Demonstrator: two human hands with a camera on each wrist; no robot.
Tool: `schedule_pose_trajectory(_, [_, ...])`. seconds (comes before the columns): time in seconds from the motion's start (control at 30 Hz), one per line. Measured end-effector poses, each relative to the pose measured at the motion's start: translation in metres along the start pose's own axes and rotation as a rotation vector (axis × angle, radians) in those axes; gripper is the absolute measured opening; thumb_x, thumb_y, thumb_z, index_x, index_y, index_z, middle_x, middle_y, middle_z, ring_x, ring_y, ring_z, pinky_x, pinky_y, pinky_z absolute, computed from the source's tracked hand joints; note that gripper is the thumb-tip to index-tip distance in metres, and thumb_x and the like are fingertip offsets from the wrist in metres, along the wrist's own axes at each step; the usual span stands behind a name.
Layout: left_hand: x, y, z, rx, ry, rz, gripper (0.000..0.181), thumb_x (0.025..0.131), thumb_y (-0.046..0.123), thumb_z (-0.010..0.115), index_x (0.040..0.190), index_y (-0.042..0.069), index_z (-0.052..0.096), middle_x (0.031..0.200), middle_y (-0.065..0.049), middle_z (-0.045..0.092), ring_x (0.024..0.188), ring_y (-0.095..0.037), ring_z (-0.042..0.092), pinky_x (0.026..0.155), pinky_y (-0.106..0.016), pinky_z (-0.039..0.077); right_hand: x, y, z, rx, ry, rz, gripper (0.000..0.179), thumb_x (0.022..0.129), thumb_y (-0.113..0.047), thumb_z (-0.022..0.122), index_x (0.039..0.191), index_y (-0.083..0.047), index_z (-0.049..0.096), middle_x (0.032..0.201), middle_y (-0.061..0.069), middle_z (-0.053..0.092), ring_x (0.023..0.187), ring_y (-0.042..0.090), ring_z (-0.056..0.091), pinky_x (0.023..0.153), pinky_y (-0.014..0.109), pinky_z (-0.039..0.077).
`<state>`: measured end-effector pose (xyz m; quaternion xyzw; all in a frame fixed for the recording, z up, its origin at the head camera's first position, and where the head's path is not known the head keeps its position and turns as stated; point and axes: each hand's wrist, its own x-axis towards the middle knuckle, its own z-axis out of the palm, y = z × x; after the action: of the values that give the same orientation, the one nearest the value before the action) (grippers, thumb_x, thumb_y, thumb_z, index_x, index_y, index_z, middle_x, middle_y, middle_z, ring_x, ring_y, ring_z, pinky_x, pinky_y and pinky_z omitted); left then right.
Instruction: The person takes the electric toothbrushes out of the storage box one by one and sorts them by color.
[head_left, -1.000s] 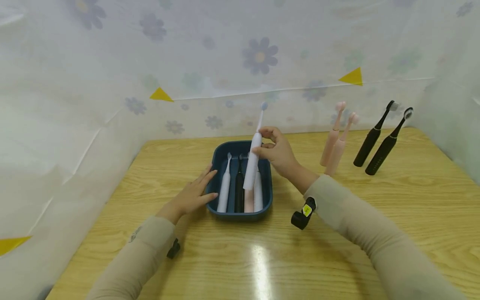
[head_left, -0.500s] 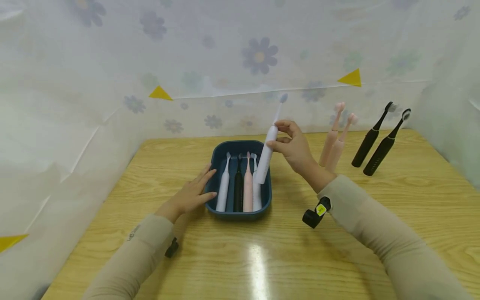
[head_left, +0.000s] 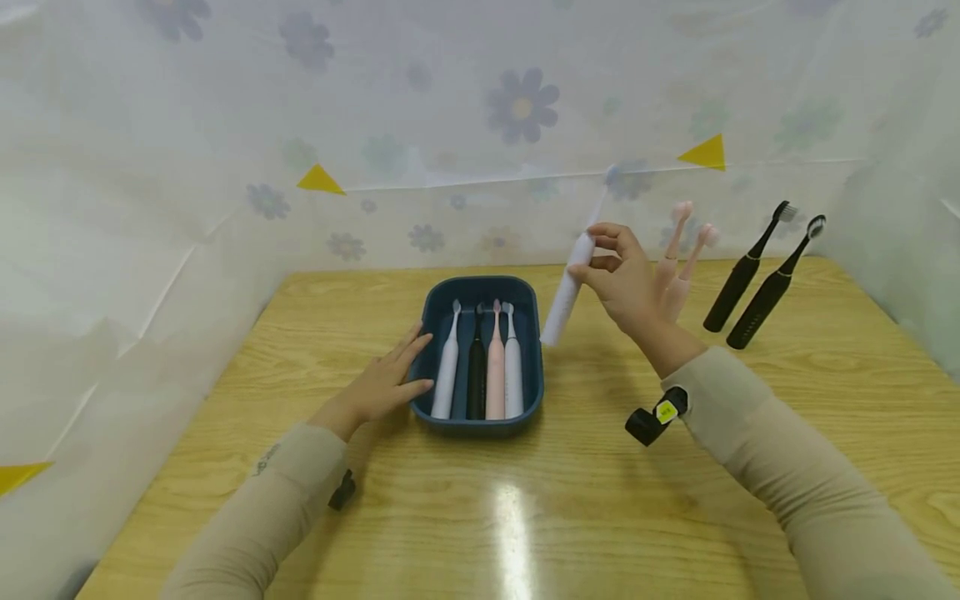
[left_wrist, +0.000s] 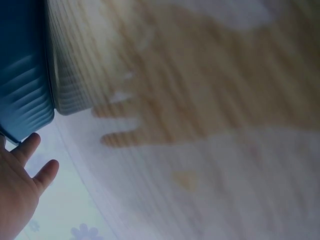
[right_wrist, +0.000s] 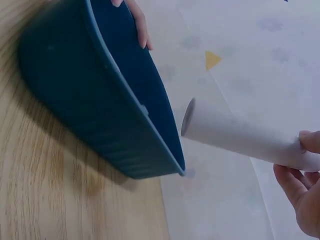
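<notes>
in the head view, your right grip [head_left: 626, 279] is closed to a pinch, thumb against fingers, on the handle of a white toothbrush [head_left: 567, 292]. the toothbrush slants in that grip: its head points up and to the right above your fingers, and its base hangs below and to the left of them, just beside the right rim of the blue bin [head_left: 480, 429]. farther left of the right grip, inside the bin, lie a left-hand white brush [head_left: 446, 375], a black brush [head_left: 476, 383], a pink brush [head_left: 496, 383] and a right-hand white brush [head_left: 513, 375], heads pointing away from you. just right of that grip stand two pink toothbrushes [head_left: 678, 287], partly hidden behind it; farther right stand two black toothbrushes [head_left: 767, 308]. your left grip [head_left: 378, 387] has its fingers stretched out and thumb apart, touching the bin's left rim, with hold of nothing. the wood-grain surface [head_left: 420, 517] spreads below both grips.

in the left wrist view, the bin is above your left grip, by its fingertips; much of what lies right of the grip is blurred.

in the right wrist view, the toothbrush's handle reaches left from your pinching fingers, its base near the bin's rim but apart from it. beyond, fingers of your left grip lap over the far rim.
</notes>
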<state>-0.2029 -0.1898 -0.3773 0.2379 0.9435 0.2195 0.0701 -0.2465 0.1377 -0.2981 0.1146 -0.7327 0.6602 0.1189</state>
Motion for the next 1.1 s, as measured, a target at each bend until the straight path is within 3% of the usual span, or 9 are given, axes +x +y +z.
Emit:
schedule_pose_trajectory(0.33, [0.001, -0.002, -0.001, 0.008, 0.002, 0.021, 0.066, 0.088, 0.042, 0.042, 0.14, 0.015, 0.011, 0.144, -0.003, -0.005, 0.123, -0.034, 0.023, 0.089, -0.064, 0.011, 0.003, 0.013, -0.008, -0.129, 0.008, -0.031, 0.047, 0.08, -0.007, 0.06, 0.123, -0.006, 0.04, 0.122, 0.01, 0.036, 0.098, 0.022, 0.049, 0.058, 0.02, 0.04])
schedule_pose_trajectory(0.6, [0.0, -0.001, 0.0, -0.004, 0.001, 0.018, 0.066, 0.088, 0.042, 0.042, 0.14, 0.016, 0.01, 0.144, -0.003, -0.005, 0.123, -0.034, 0.022, 0.09, -0.063, 0.01, 0.008, 0.036, -0.004, -0.141, 0.051, -0.048, 0.045, 0.079, -0.005, 0.061, 0.119, -0.004, 0.04, 0.122, 0.009, 0.038, 0.098, 0.022, 0.048, 0.079, 0.031, 0.043])
schedule_pose_trajectory(0.9, [-0.001, -0.001, 0.0, -0.007, -0.003, 0.011, 0.067, 0.088, 0.044, 0.041, 0.14, 0.016, 0.01, 0.144, -0.001, -0.006, 0.123, -0.034, 0.022, 0.09, -0.063, 0.009, 0.015, 0.057, -0.002, -0.17, 0.097, -0.045, 0.043, 0.079, -0.004, 0.061, 0.114, -0.002, 0.035, 0.121, 0.009, 0.04, 0.1, 0.023, 0.048, 0.081, 0.035, 0.042])
schedule_pose_trajectory(1.1, [0.0, -0.001, 0.001, -0.007, 0.001, 0.009, 0.066, 0.088, 0.043, 0.042, 0.14, 0.016, 0.01, 0.144, 0.001, -0.007, 0.123, -0.034, 0.023, 0.09, -0.063, 0.009, 0.02, 0.066, -0.001, -0.174, 0.101, -0.062, 0.05, 0.078, 0.0, 0.06, 0.121, -0.002, 0.035, 0.12, 0.011, 0.042, 0.098, 0.024, 0.049, 0.08, 0.035, 0.043])
